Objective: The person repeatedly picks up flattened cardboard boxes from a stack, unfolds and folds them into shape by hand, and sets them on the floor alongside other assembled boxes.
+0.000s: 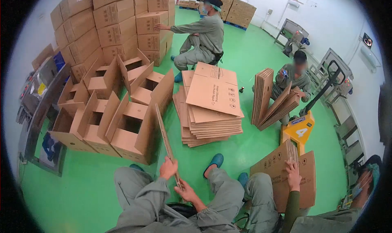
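Green floor (pixel 81 188) is spreading out to white walls (pixel 318 12) behind the stack (pixel 212 106) of flat cartons. Just left of and below the stack, a carton (pixel 164 137) is standing nearly upright, showing its thin edge and leaning slightly leftward at its top. Left hand (pixel 168 168) and right hand (pixel 188 191) are both clamping on it: the left is gripping its lower half from the left, the right is holding its bottom end.

Between carton and stack, a strip of floor is showing. Left of the stack, open boxes (pixel 126 141) are standing in two rows, the nearest one's edge sitting close to the carton; whether they are touching is not clear. Below the stack, a blue shoe (pixel 213 164) is resting on the floor, leaving a narrow green band.

Above and left of the stack, closed boxes (pixel 116 22) are rising in tiers, and a seated co-worker (pixel 204 41) is reaching an arm to them. Right of the stack, a second co-worker (pixel 292 75) is handling cardboard beside a yellow pallet jack (pixel 300 131). Below and right of it, another person's hand (pixel 293 176) is holding a bundle (pixel 271 165).
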The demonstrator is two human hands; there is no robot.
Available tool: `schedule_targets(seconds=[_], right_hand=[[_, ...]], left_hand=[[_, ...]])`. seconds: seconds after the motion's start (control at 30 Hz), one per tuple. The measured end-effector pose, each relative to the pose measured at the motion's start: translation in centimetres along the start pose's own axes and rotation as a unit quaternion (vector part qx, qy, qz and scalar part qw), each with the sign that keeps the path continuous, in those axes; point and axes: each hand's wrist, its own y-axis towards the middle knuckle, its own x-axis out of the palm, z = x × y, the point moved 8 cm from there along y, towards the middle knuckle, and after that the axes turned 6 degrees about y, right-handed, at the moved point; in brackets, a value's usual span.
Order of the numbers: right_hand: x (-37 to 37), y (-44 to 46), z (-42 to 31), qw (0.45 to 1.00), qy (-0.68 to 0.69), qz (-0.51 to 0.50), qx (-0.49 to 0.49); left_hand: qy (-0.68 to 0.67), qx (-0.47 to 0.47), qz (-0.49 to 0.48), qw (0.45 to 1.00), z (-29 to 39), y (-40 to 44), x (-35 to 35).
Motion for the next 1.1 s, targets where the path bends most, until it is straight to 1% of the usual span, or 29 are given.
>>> schedule_targets(seconds=[0.03, 0.07, 0.13, 0.17, 0.23, 0.27, 0.33, 0.37, 0.4, 0.43, 0.47, 0.5, 0.57, 0.63, 0.67, 0.7, 0.73, 0.77, 0.8, 0.87, 0.9, 0.93, 0.97, 1.03, 1.07, 1.1], right_hand=[[-0.3, -0.2, 1.1, 0.998, 0.032, -0.010, 0.054], [-1.0, -0.2, 1.4, 0.998, 0.030, -0.013, 0.060], [-2.6, -0.6, -0.3, 0.995, 0.075, -0.023, 0.062], [-4.5, -0.9, -1.2, 0.996, 0.047, 0.014, 0.075], [-7.9, -0.3, -1.2, 0.997, 0.029, 0.029, 0.072], [-9.6, -0.4, -1.0, 0.997, 0.014, 0.045, 0.066], [-13.3, 0.9, 1.0, 0.994, 0.051, 0.094, -0.006], [-14.5, 0.5, -0.5, 0.993, 0.020, 0.116, -0.032], [-15.6, 0.4, -2.2, 0.989, -0.008, 0.138, -0.059], [-16.2, 0.6, -1.8, 0.989, -0.001, 0.137, -0.057], [-17.2, 0.7, -1.8, 0.979, -0.066, 0.178, -0.076], [-18.4, 0.9, -1.8, 0.962, -0.133, 0.217, -0.095], [-20.0, 1.1, -1.9, 0.935, -0.191, 0.279, -0.107], [-20.6, 2.6, -2.0, 0.951, -0.206, 0.226, -0.046], [-19.8, 2.9, -2.3, 0.955, -0.194, 0.223, -0.038], [-18.6, 3.6, -3.2, 0.953, -0.212, 0.210, -0.055], [-17.4, 4.1, -4.0, 0.950, -0.231, 0.198, -0.073], [-16.6, 4.4, -4.4, 0.952, -0.222, 0.199, -0.072], [-15.8, 4.8, -4.6, 0.950, -0.247, 0.182, -0.055], [-15.1, 5.3, -5.0, 0.947, -0.276, 0.159, -0.034], [-15.0, 5.3, -5.2, 0.946, -0.281, 0.156, -0.034], [-15.0, 5.6, -5.3, 0.945, -0.284, 0.154, -0.036], [-15.2, 5.6, -5.3, 0.946, -0.283, 0.153, -0.035], [-16.0, 6.2, -4.9, 0.943, -0.301, 0.137, -0.035], [-17.1, 6.3, -4.7, 0.943, -0.303, 0.137, -0.033], [-17.8, 6.3, -4.7, 0.939, -0.312, 0.131, -0.062]], left_hand=[[-0.081, -0.026, 0.023, 0.996, -0.1, 1.3, -0.3], [-0.084, -0.031, 0.019, 0.996, 0.0, 2.4, -0.1], [-0.227, 0.065, 0.058, 0.970, 1.6, 3.3, -0.6], [-0.230, 0.061, 0.056, 0.970, 1.4, 3.6, 0.1], [-0.270, 0.078, 0.053, 0.958, 1.2, 4.4, 1.3], [-0.269, 0.075, 0.051, 0.959, 0.7, 5.0, 1.8], [-0.254, 0.167, 0.089, 0.948, 0.8, 5.8, 1.2], [-0.174, 0.120, 0.071, 0.975, 1.1, 5.1, -0.3], [-0.169, 0.119, 0.071, 0.976, 1.4, 4.3, -1.8], [-0.105, 0.103, 0.043, 0.988, 1.3, 3.5, -2.5], [-0.039, 0.085, 0.015, 0.995, 0.8, 2.4, -2.9], [-0.034, 0.082, 0.017, 0.996, 0.0, 0.9, -3.5], [0.009, 0.131, -0.008, 0.991, -1.9, -3.6, -3.6], [-0.035, 0.195, -0.039, 0.979, -2.9, -10.5, -3.9], [-0.024, 0.188, -0.044, 0.981, -5.2, -12.8, -1.7], [0.031, 0.236, 0.064, 0.969, -6.7, -15.0, -0.7], [0.085, 0.285, 0.171, 0.939, -5.5, -17.1, -1.8], [0.094, 0.286, 0.168, 0.939, -5.0, -17.3, -1.8], [0.199, 0.313, 0.245, 0.896, -0.5, -18.7, -4.3], [0.295, 0.332, 0.314, 0.839, 4.4, -19.6, -4.2], [0.250, 0.297, 0.113, 0.915, 4.3, -18.1, -0.7], [0.194, 0.250, -0.092, 0.944, 3.7, -17.5, 2.8], [0.195, 0.248, -0.094, 0.944, 3.7, -16.9, 3.7], [0.279, 0.279, -0.176, 0.902, 3.1, -14.7, 7.7], [0.277, 0.280, -0.178, 0.902, 2.7, -13.0, 9.0], [0.257, 0.301, -0.177, 0.901, 2.5, -11.6, 10.1]])
